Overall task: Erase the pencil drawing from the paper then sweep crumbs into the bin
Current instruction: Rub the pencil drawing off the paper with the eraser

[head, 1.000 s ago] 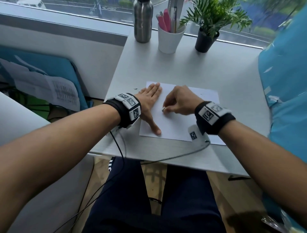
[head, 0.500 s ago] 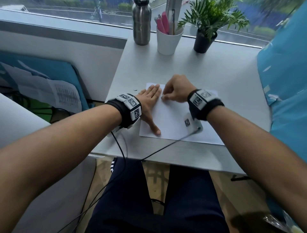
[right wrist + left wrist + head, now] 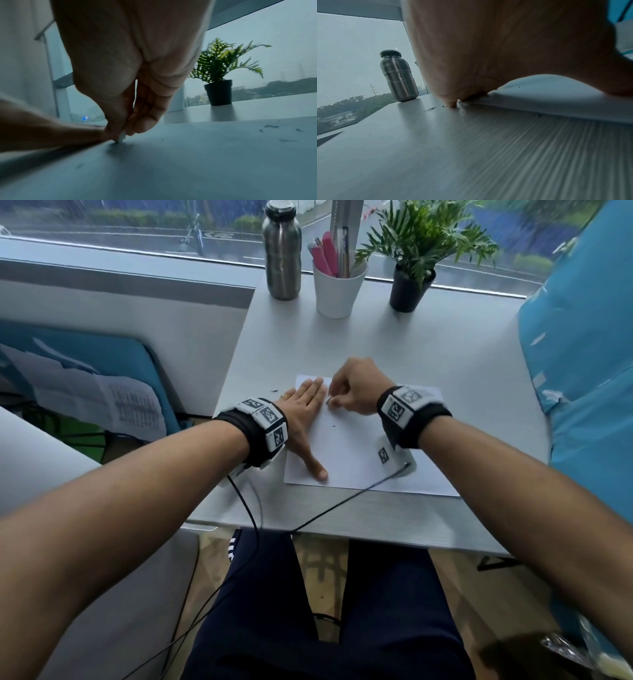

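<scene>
A white sheet of paper [image 3: 356, 453] lies near the desk's front edge. My left hand [image 3: 305, 419] lies flat on the sheet's left side, fingers straight and thumb spread toward me; its palm fills the left wrist view [image 3: 488, 47]. My right hand [image 3: 352, 390] is curled at the sheet's far left corner, right next to the left fingertips. It pinches a small white eraser [image 3: 122, 137] whose tip presses on the paper [image 3: 188, 155]. Dark eraser crumbs [image 3: 334, 426] dot the sheet, and more crumbs [image 3: 274, 390] lie on the desk left of it. No pencil drawing is discernible.
At the back of the grey desk [image 3: 445, 354] stand a steel bottle [image 3: 281, 251], a white cup of pens [image 3: 339, 287] and a potted plant [image 3: 414, 282]. A blue chair back [image 3: 582, 344] is at the right. Wrist cables [image 3: 342, 501] hang over the front edge.
My right hand has moved with the eraser from the sheet's middle to its far left corner, beside the left fingertips. The left hand has stayed flat on the paper.
</scene>
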Tool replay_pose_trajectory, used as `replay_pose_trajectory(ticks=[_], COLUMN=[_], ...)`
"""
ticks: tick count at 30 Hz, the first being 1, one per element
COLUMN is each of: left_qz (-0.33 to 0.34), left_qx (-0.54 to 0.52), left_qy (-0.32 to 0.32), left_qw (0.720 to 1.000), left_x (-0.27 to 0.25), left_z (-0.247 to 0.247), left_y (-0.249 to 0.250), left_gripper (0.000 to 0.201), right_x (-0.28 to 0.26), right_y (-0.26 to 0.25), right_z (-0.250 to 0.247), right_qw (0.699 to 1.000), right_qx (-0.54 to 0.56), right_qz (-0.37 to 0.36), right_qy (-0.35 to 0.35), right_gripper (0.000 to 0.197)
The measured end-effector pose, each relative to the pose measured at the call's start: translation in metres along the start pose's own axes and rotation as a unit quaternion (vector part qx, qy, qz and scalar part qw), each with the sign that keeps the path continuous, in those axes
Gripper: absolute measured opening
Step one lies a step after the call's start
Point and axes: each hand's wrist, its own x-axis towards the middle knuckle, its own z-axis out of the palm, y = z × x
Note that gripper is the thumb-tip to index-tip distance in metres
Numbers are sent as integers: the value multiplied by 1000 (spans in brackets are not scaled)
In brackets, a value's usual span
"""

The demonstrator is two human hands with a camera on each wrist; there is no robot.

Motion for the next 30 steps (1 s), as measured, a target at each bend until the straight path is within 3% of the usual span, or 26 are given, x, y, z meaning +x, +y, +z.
replay_pose_trajectory(ticks=[2, 5, 10, 14, 18, 20, 22, 26, 28, 30], left_qz=[-2, -2, -4, -6, -4, -4, -6, -2, -2, -6], left_qx=[2, 5, 4, 9, -4, -2, 4, 0, -2, 2], left_qy=[-3, -8, -2, -1, -2, -5, -3, -1, -1, 1], left_qw=[1000, 1000, 1000, 1000, 1000, 1000, 1000, 1000, 1000, 1000], left_x=[0, -1, 0, 0, 0, -1, 1, 0, 0, 1], left_z=[1, 1, 1, 4, 3, 3, 3, 4, 3, 4], left_y=[-1, -1, 1, -1, 1, 1, 0, 1, 0, -1], left_gripper=[175, 175, 173, 175, 173, 173, 174, 173, 174, 175], right_x=[-25, -56, -22, -50, -33, -36, -47, -29, -32, -43], right_y=[-2, -9, 1, -26, -12, -21, -38, -20, -26, -42], right_z=[10, 14, 3, 27, 12, 18, 26, 8, 14, 23], right_qw=[1000, 995, 998, 998, 998, 999, 997, 999, 1000, 999], right_qx=[15, 30, 41, 37, 46, 31, 5, 2, 4, 8], right_qz=[-1, -32, 37, -21, 47, 20, -38, 37, 27, -19], right_qy=[-12, -88, 27, -43, 7, -3, -60, -12, -3, -43], right_gripper=[8, 6, 10, 6, 11, 9, 8, 11, 9, 6])
